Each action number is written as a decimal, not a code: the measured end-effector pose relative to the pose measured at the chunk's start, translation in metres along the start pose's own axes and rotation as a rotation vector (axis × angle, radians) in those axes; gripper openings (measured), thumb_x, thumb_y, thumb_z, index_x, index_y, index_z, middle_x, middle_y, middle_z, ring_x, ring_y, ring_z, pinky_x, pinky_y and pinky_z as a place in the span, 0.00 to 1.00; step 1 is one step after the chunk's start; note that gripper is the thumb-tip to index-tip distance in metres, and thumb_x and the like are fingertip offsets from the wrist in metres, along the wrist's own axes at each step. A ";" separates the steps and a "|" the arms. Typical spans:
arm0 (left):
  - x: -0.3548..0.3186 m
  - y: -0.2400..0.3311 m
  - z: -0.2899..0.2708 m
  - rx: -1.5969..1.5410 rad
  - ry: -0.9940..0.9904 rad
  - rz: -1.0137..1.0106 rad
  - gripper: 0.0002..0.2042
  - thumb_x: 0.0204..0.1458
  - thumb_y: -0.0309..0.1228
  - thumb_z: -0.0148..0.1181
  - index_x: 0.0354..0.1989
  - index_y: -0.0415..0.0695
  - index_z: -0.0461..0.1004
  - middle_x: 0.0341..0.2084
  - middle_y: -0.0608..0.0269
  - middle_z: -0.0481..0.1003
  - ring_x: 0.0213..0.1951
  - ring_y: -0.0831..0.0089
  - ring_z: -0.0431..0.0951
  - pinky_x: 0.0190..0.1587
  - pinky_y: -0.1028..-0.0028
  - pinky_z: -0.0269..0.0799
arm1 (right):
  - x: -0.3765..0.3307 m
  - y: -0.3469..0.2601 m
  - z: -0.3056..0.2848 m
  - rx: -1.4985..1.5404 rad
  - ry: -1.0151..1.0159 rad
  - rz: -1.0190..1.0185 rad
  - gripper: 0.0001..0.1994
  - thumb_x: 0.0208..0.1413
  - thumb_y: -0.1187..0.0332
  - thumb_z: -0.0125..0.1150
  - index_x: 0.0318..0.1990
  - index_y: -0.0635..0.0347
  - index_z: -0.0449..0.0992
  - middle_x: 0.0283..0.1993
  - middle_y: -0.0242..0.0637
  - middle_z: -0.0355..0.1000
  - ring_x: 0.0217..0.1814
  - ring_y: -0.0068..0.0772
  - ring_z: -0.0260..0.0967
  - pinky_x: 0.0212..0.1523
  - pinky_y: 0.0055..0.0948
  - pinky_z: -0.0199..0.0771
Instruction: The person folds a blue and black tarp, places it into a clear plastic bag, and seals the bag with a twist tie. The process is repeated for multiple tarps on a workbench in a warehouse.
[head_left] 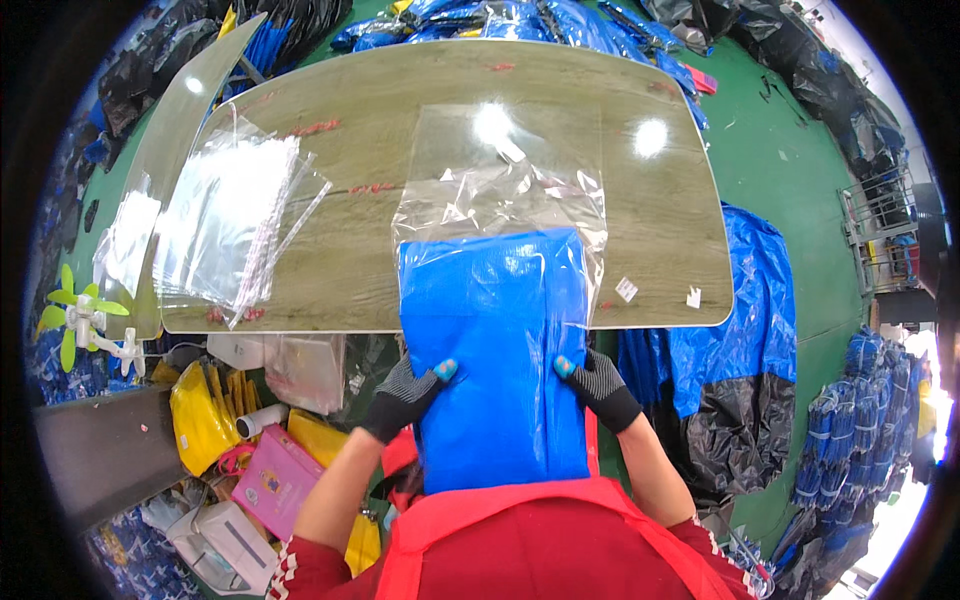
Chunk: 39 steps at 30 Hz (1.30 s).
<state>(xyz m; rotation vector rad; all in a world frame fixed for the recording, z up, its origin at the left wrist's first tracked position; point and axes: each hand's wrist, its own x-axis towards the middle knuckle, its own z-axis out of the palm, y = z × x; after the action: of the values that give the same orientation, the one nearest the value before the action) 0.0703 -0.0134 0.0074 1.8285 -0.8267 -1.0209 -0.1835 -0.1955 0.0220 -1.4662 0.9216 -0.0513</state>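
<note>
A folded blue sheet, smooth and slightly shiny, lies partly inside a clear plastic bag. The bag's flat, unfilled end stretches away over the wooden-patterned table. The sheet's near half hangs past the front edge against my body. My left hand, in a dark striped glove with a blue fingertip, grips the left side of the bundle with the thumb on top. On the opposite side my right hand, gloved alike, holds the right edge the same way. The other fingers of both hands are hidden beneath or behind the bundle.
A stack of clear bags rests on the table at left. Beside it stands a small green-bladed fan. Yellow packets and a pink box sit lower left. Blue and black sheeting lies at right.
</note>
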 end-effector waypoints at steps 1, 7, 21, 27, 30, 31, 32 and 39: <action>0.006 0.002 -0.009 0.051 -0.034 0.099 0.38 0.48 0.48 0.66 0.61 0.36 0.60 0.50 0.49 0.73 0.51 0.59 0.73 0.55 0.61 0.68 | 0.001 -0.002 -0.009 -0.119 -0.025 0.009 0.35 0.52 0.44 0.62 0.56 0.67 0.70 0.45 0.48 0.76 0.48 0.38 0.74 0.52 0.34 0.72; 0.081 0.033 -0.048 -0.305 0.039 -0.018 0.32 0.48 0.46 0.66 0.56 0.39 0.65 0.43 0.54 0.75 0.43 0.69 0.77 0.47 0.70 0.73 | 0.067 -0.047 -0.054 -0.240 0.135 -0.125 0.28 0.53 0.44 0.61 0.43 0.66 0.76 0.36 0.44 0.76 0.36 0.28 0.73 0.40 0.31 0.74; -0.057 0.005 0.018 -0.118 -0.216 -0.081 0.34 0.54 0.44 0.60 0.66 0.42 0.55 0.59 0.52 0.64 0.59 0.64 0.65 0.60 0.65 0.63 | -0.048 0.019 0.009 0.338 0.035 0.073 0.31 0.47 0.59 0.72 0.56 0.66 0.69 0.50 0.46 0.74 0.48 0.36 0.73 0.50 0.35 0.75; 0.048 0.025 -0.032 -0.656 -0.018 -0.152 0.23 0.59 0.43 0.54 0.57 0.41 0.65 0.49 0.57 0.73 0.46 0.71 0.74 0.50 0.71 0.71 | -0.039 0.010 -0.013 0.414 -0.040 0.073 0.34 0.47 0.59 0.71 0.59 0.67 0.66 0.51 0.43 0.73 0.48 0.31 0.72 0.51 0.32 0.73; 0.055 0.029 -0.010 -0.550 -0.169 -0.183 0.23 0.58 0.42 0.57 0.56 0.40 0.66 0.48 0.57 0.73 0.43 0.72 0.75 0.50 0.71 0.71 | -0.055 0.017 -0.001 0.326 -0.004 -0.022 0.36 0.47 0.57 0.71 0.61 0.66 0.63 0.55 0.43 0.70 0.54 0.34 0.68 0.57 0.34 0.68; 0.042 0.028 0.001 -0.543 -0.204 -0.173 0.24 0.56 0.41 0.58 0.56 0.40 0.66 0.49 0.57 0.73 0.43 0.73 0.75 0.51 0.71 0.71 | -0.061 0.019 -0.001 0.269 0.045 -0.073 0.37 0.48 0.58 0.71 0.62 0.65 0.62 0.58 0.45 0.68 0.57 0.35 0.66 0.59 0.34 0.66; 0.021 0.026 0.010 -0.340 -0.167 -0.155 0.29 0.54 0.42 0.60 0.60 0.39 0.64 0.52 0.56 0.71 0.49 0.70 0.73 0.55 0.69 0.68 | -0.064 0.019 -0.002 0.200 0.061 -0.146 0.37 0.48 0.58 0.70 0.63 0.64 0.61 0.61 0.46 0.65 0.61 0.36 0.64 0.61 0.35 0.64; -0.012 0.025 0.014 -0.327 -0.529 -0.085 0.28 0.52 0.39 0.63 0.59 0.40 0.64 0.51 0.60 0.71 0.49 0.71 0.71 0.50 0.70 0.69 | 0.016 0.001 -0.065 0.221 0.149 -0.038 0.33 0.48 0.48 0.67 0.55 0.62 0.68 0.47 0.42 0.71 0.51 0.30 0.69 0.47 0.35 0.73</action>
<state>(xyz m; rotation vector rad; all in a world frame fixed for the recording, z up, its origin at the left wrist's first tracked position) 0.0490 -0.0187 0.0298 1.3389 -0.8274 -1.6296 -0.2093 -0.2572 0.0236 -1.2869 0.9757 -0.2858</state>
